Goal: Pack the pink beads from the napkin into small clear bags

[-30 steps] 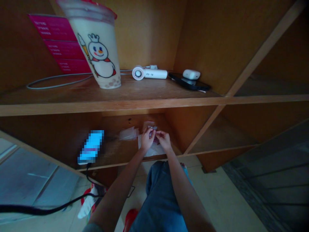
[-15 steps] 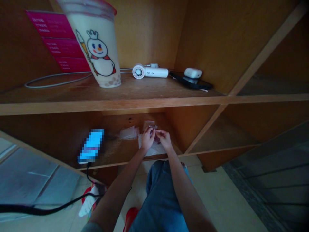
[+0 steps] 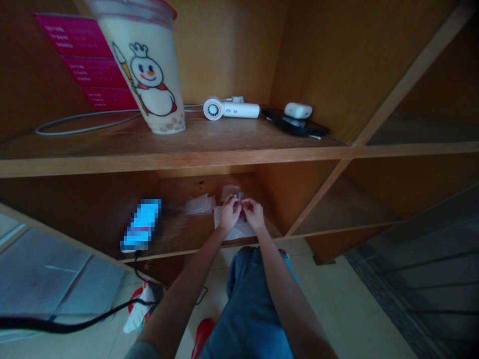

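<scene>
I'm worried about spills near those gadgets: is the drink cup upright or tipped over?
Upright. The drink cup stands base-down on the upper shelf, its red-edged top above and the printed snowman head-up.

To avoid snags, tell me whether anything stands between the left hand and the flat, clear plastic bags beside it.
Nothing visible stands between the left hand and the flat, clear plastic bags to its left on the brown wooden shelf; only the edge of a thin whitish sheet lies flat there.

Dull grey-blue sleeve [image 3: 144,350] on left arm, bare forearms [image 3: 200,271], bare left hand [image 3: 229,213], bare right hand [image 3: 253,214], blue trousers [image 3: 249,314], soft folds.
</scene>
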Action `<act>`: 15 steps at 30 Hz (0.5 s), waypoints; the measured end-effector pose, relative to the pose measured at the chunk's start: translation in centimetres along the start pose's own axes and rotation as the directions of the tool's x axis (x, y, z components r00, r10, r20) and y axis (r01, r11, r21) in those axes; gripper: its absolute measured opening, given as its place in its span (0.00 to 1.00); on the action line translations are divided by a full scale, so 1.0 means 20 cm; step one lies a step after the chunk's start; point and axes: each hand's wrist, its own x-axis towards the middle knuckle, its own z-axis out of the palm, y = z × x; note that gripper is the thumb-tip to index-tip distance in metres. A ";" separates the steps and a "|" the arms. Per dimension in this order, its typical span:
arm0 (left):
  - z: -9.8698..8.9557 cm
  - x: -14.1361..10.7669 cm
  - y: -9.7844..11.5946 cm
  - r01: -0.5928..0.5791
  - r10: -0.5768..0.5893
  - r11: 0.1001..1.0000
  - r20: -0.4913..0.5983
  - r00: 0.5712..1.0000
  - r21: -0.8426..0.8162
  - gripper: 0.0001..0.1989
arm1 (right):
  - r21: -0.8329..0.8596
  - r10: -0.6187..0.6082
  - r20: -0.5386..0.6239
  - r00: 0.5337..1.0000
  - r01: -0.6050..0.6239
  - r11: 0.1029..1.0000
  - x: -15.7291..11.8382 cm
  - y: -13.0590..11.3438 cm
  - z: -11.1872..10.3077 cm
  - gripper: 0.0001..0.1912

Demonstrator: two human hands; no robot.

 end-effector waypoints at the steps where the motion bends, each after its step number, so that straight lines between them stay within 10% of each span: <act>1: 0.00 0.00 0.00 0.008 -0.008 1.000 0.003 1.000 0.014 0.06 | -0.050 -0.012 -0.007 1.000 0.011 0.999 0.00 -0.01 0.00 0.11; 15: -0.03 -0.01 0.03 0.089 -0.085 0.989 -0.043 0.995 0.121 0.05 | -0.432 -0.043 -0.099 0.994 -0.004 0.902 -0.04 -0.09 0.04 0.11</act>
